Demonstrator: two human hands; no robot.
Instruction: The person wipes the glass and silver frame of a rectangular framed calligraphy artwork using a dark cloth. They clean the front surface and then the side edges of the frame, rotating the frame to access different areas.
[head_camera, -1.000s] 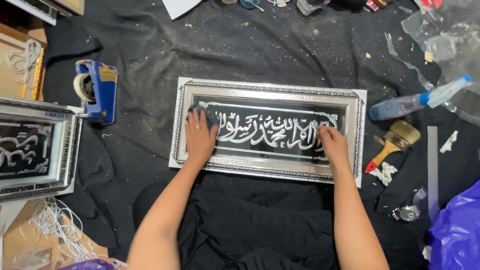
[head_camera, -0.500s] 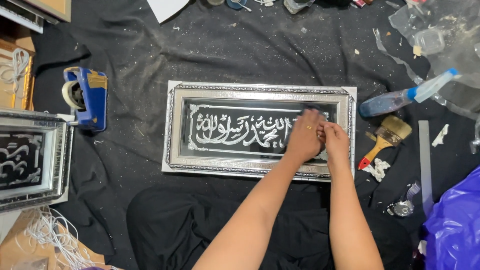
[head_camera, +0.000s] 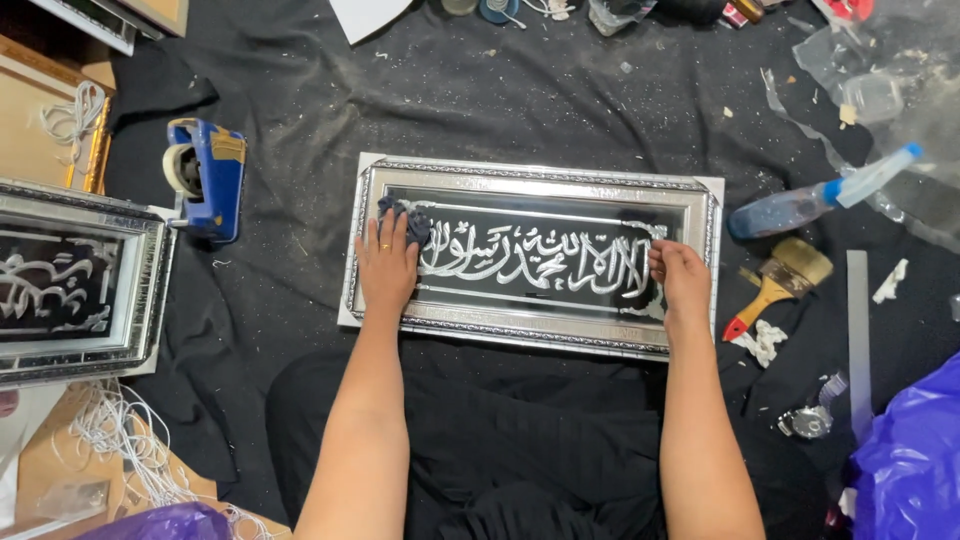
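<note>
On the silver frame (head_camera: 530, 180), left hand (head_camera: 387, 265) presses a dark cloth (head_camera: 412, 222).

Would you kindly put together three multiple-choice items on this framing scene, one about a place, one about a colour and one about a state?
1. Where does the tape dispenser lie relative to the silver frame?
A. To its left
B. To its right
C. On top of it

2. What colour is the tape dispenser's body?
A. Red
B. Blue
C. Green

3. What is the left hand doing?
A. Resting empty on the black floor cloth
B. Holding the paintbrush
C. Pressing a dark cloth on the frame's glass

Answers: 1 A, it lies on the floor cloth left of the frame. 2 B, its body is plainly blue. 3 C, the cloth shows under the fingers at the glass's left end, while the right hand rests on the right end.
</note>
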